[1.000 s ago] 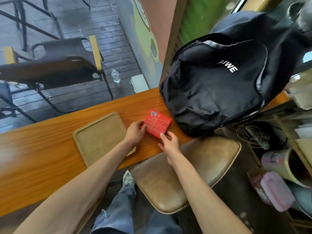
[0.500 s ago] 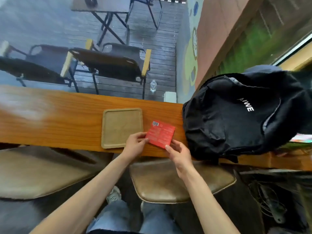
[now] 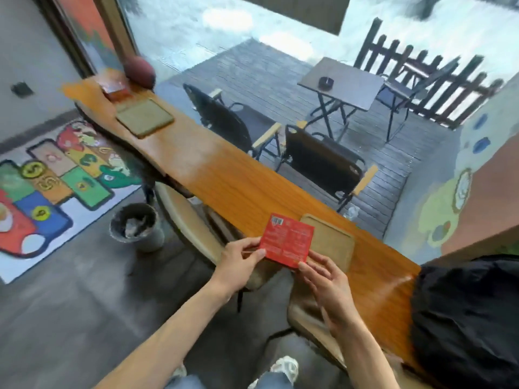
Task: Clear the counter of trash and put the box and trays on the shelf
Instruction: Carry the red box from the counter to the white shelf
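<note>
We hold the flat red square packet between both hands, lifted just above the near edge of the long orange wooden surface. Our left hand has its grip pinched on the packet's left edge; our right hand has its grip on the lower right corner. A barcode label sits at the packet's top left; the rest of its print is too blurred to read. A tan square tray lies just behind it, a second tan tray far along. A grey bin stands on the floor.
</note>
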